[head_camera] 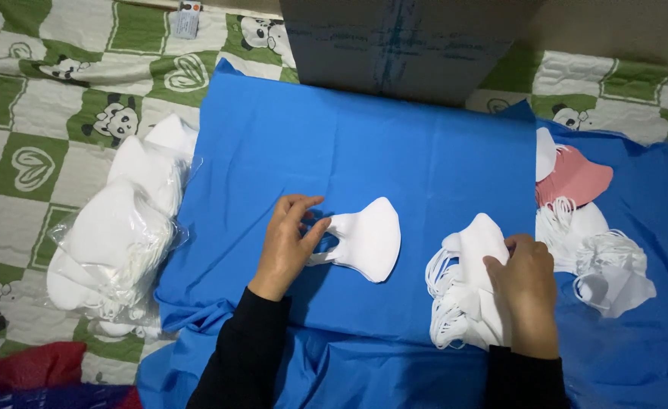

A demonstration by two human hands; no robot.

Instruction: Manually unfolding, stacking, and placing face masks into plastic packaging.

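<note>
Beside left hand [287,244]: clear bags [114,242] hold white masks.

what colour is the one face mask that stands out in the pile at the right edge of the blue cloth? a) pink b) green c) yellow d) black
a: a pink face mask lies on top of the white face masks at the right edge of the blue cloth.

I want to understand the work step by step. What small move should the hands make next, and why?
Probably the left hand should let go of the single white mask lying flat on the blue cloth, while the right hand, resting on the stack of masks, lifts off the top one. The single mask already lies spread and apart from the stack, so it looks finished.
</note>
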